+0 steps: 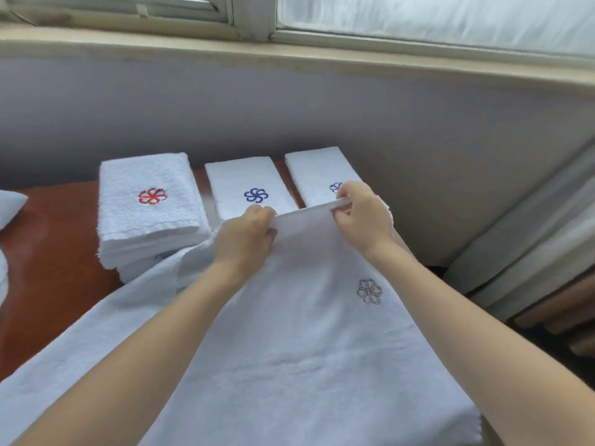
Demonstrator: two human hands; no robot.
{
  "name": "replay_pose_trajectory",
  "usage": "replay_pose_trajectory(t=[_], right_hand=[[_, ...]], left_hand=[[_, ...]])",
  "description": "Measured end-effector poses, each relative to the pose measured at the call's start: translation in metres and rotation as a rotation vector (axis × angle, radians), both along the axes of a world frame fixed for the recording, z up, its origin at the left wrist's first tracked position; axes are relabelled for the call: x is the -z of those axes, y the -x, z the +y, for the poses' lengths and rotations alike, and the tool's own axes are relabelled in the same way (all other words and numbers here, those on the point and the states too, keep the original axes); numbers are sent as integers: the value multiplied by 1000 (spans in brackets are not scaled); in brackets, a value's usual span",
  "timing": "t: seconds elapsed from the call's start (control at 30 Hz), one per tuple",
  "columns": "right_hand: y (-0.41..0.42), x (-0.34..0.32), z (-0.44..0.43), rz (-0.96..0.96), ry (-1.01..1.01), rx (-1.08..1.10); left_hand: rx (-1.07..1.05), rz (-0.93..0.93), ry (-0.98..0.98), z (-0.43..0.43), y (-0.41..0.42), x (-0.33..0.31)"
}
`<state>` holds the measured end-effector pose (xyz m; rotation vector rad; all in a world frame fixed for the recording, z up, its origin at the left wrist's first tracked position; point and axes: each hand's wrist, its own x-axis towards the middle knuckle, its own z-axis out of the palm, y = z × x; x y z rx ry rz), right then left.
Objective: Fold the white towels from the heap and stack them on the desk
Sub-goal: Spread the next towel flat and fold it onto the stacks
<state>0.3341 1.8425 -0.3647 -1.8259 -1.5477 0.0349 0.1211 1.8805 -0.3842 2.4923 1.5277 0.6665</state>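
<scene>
White terry towel [289, 349]: largest item, rectangular, nubby loop pile, spread over the desk toward the camera. A flat woven hem band [309, 212] runs along its far edge. The desk [51, 252] is glossy red-brown wood, bare patch left of the towel.

3 folded white terry piles sit in a row just beyond the towel's far edge:
- red-emblem pile [145, 220], beyond the towel's left part, thick, several layers, fuzzy edges
- blue-emblem pile [238, 178], beyond the towel's middle, flat rectangular top
- purple-emblem pile [312, 169], beyond the towel's right part, emblem partly hidden by a hand

Both hands are at the towel's far edge: left hand [248, 236], right hand [363, 214]. Fingers are curled, pinching the hem band, which is raised and taut between them.

A grey stitched pinwheel emblem [369, 291] sits on the towel near its right side.
</scene>
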Motion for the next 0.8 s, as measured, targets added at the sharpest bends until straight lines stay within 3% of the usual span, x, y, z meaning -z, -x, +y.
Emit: replay_pose_trajectory(t=[0.27, 0.4, 0.67, 0.8], right_hand=[[-22, 5, -59, -199, -122, -2], [-29, 2, -99, -308, -32, -36], [-27, 6, -151, -410, 140, -54], [-25, 16, -172, -469, 185, -91]], left_hand=[[-57, -24, -486, -65, 12, -10], [-25, 33, -607, -109, 15, -17], [37, 144, -553, -157, 25, -5], [56, 268, -408, -168, 24, 8]])
